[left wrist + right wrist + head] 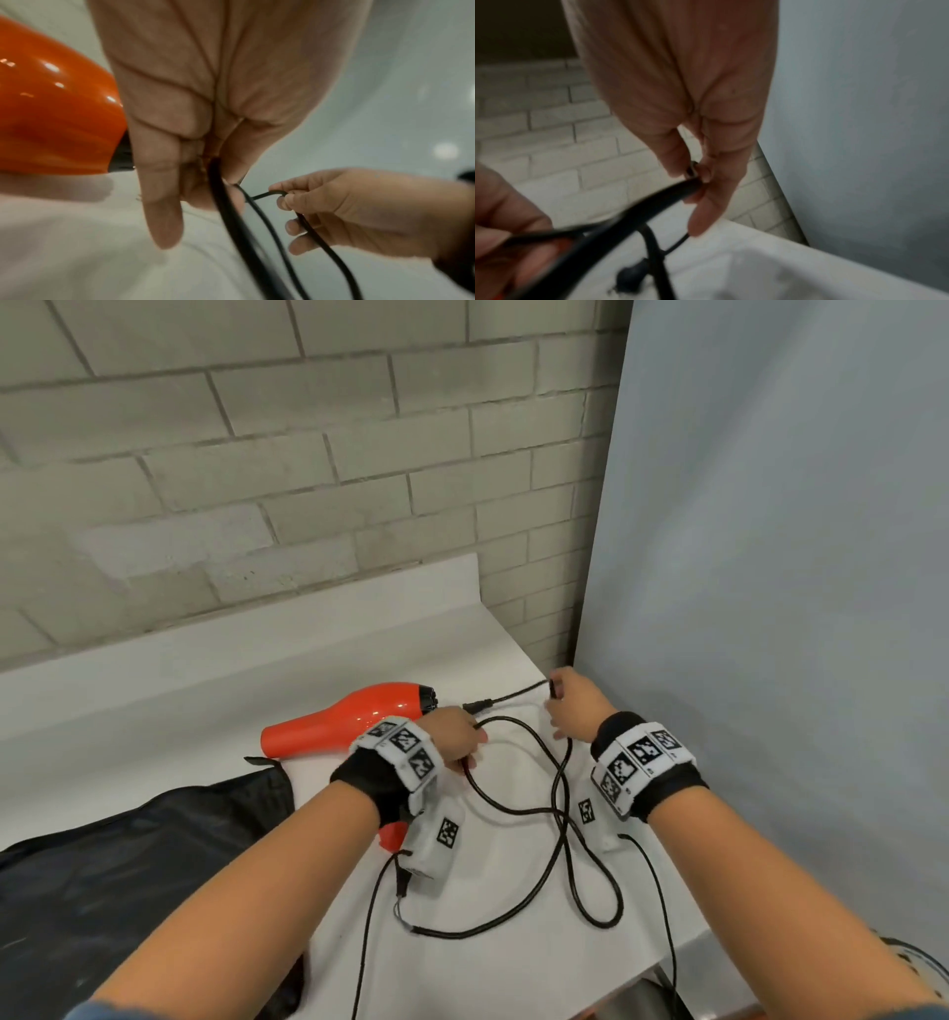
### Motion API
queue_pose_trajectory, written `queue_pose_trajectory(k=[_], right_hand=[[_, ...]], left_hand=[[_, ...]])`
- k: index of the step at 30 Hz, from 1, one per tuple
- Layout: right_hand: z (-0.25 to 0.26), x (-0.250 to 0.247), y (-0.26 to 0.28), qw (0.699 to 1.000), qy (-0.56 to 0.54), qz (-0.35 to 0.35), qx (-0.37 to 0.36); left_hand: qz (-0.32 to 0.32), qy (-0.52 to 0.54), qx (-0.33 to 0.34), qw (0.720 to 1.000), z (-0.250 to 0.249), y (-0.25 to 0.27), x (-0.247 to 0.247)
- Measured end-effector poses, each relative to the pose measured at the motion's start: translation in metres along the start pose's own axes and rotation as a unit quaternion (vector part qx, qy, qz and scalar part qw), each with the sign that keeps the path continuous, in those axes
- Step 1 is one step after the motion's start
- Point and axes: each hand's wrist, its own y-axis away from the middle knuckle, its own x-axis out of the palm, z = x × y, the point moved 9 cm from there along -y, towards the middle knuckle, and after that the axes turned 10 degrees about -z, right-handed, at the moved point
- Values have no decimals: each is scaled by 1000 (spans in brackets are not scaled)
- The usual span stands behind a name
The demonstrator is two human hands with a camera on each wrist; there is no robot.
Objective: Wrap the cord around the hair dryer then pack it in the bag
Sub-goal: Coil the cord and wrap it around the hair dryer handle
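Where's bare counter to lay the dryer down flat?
Free: white counter behind the hair dryer, up to the brick wall. Crowded: cord loops fill the right half beneath both hands; black bag covers the near left.

Glossy orange plastic hair dryer (354, 719), matt black cord (534, 809), rough brick wall (257, 454)

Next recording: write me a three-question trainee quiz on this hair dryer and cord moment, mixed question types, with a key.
1. True or false: the cord is already wound around the hair dryer.
2. What does the right hand pinch? A) the cord B) the bag C) the dryer's nozzle
3. Fill in: the left hand holds the ____.

Key: 1 false, it lies in loose loops on the counter; 2 A; 3 cord.
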Motion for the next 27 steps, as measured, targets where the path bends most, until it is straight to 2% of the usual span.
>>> queue_pose_trajectory(k=[2, 5, 8, 11, 14, 19, 25, 27], right_hand=[[18, -13, 11, 993, -113, -28, -29], [44, -23, 36, 974, -185, -27, -130], [62, -22, 65, 955, -218, 18, -199], [70, -16, 88, 941, -231, 84, -233], [66, -5, 98, 937, -218, 139, -235], [59, 10, 100, 946, -187, 150, -217], [64, 21, 106, 949, -108, 158, -250], [66, 5, 101, 953, -147, 92, -248]], left_hand=[[-19, 172, -52, 984, 8, 0, -8], [-47, 319, -102, 941, 23, -3, -19], [9, 405, -136, 904, 29, -8, -19], [54, 438, -134, 887, 26, -9, -16], [93, 427, -118, 892, 21, -5, -10], [117, 361, -33, 925, 0, 11, -1], [55, 339, -22, 939, 4, 10, -1], [29, 346, 5, 938, 1, 10, -8]])
